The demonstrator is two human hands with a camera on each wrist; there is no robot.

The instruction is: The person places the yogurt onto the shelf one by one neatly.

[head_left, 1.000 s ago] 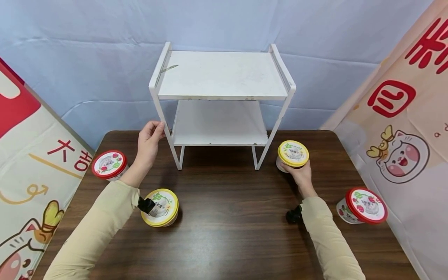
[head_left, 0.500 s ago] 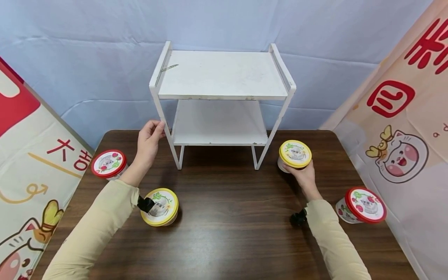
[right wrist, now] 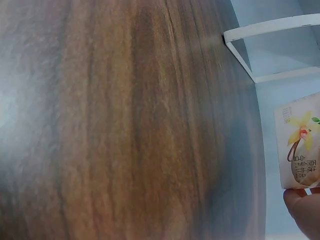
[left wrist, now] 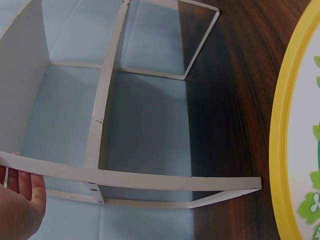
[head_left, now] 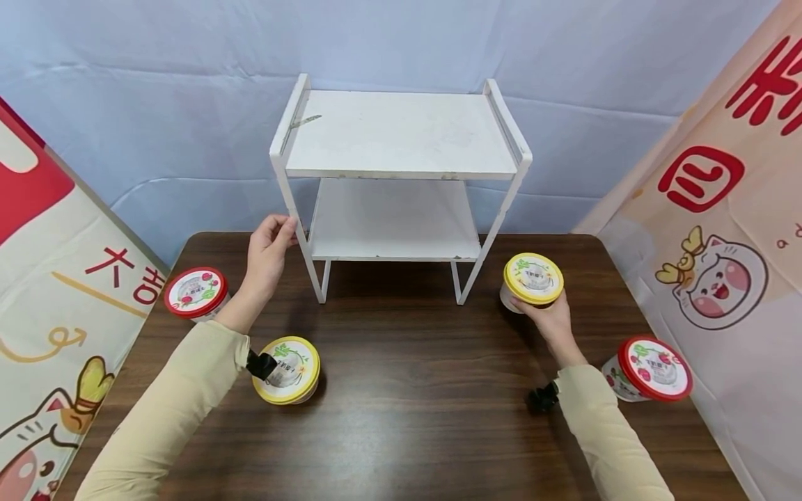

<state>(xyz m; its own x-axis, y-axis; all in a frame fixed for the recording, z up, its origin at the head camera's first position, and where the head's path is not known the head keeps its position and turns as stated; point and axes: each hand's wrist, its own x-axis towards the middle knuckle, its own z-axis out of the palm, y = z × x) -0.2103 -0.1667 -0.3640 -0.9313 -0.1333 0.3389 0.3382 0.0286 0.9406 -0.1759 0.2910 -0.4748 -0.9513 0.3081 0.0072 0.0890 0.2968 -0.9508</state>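
A white two-tier shelf rack (head_left: 401, 132) stands at the back of the table. My left hand (head_left: 268, 254) holds its left front upright, the fingers (left wrist: 25, 185) curled behind the white bar. Right of the rack, my right hand (head_left: 551, 321) grips a paper tub with a yellow lid (head_left: 534, 278). Its printed side (right wrist: 300, 145) shows a vanilla flower in the right wrist view, and it appears raised off the tabletop. Another yellow-lidded tub (head_left: 294, 369) sits below my left wrist, partly hidden by the black wrist strap.
One red-lidded tub (head_left: 195, 292) stands at the table's left edge, another red-lidded tub (head_left: 658, 367) at the right edge, beside my right forearm. Pale blue cloth (head_left: 401, 42) hangs behind the rack. Printed banners (head_left: 708, 271) flank the brown table (head_left: 401, 417).
My right hand has shifted slightly to the right with the yellow-lidded tub. The left hand keeps its place on the rack's upright.
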